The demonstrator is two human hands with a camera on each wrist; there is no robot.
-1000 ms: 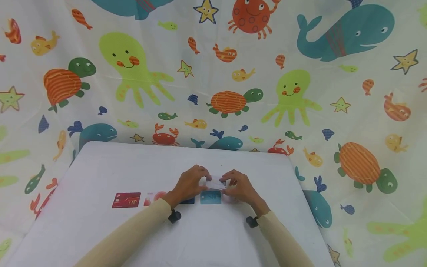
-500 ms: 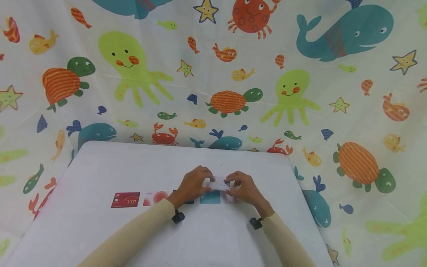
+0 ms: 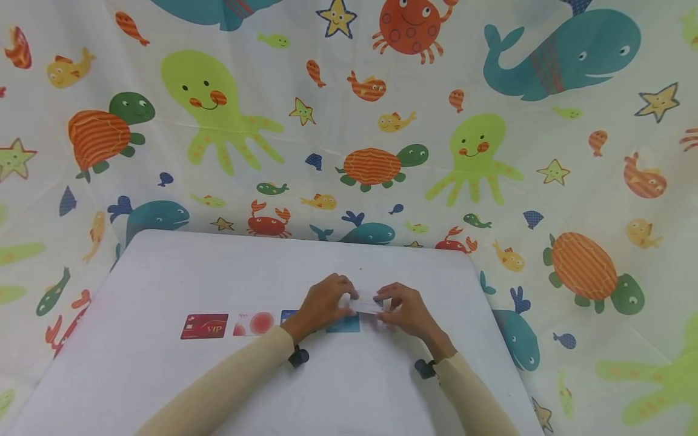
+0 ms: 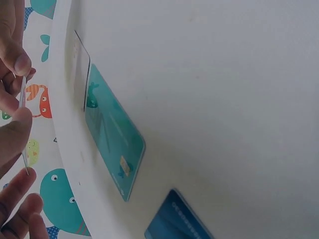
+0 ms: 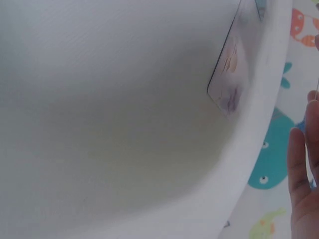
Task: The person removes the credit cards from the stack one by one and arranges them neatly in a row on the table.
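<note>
Between my two hands a thin pale card (image 3: 366, 305) is held above the table. My left hand (image 3: 323, 307) pinches its left end between thumb and fingers; my right hand (image 3: 408, 310) pinches the right end. The left wrist view catches the held card (image 4: 23, 94) nearly edge-on. Just below the hands lie a teal card (image 3: 343, 325) and a pale card (image 5: 233, 74) with a faint picture. A dark blue card (image 3: 286, 316) is partly covered by my left hand. Only some fingers of the right hand (image 5: 303, 174) enter the right wrist view.
Farther left in the same row lie a red VIP card (image 3: 204, 326) and a white card with pink circles (image 3: 253, 324). They rest flat on the white table (image 3: 163, 387). A curtain (image 3: 349, 121) printed with sea animals hangs behind the table's far edge.
Both hands have shifted a little to the right and nearer with the card between them. The card now looks flatter, tilted more edge-on. More of the blue card's left end shows.
</note>
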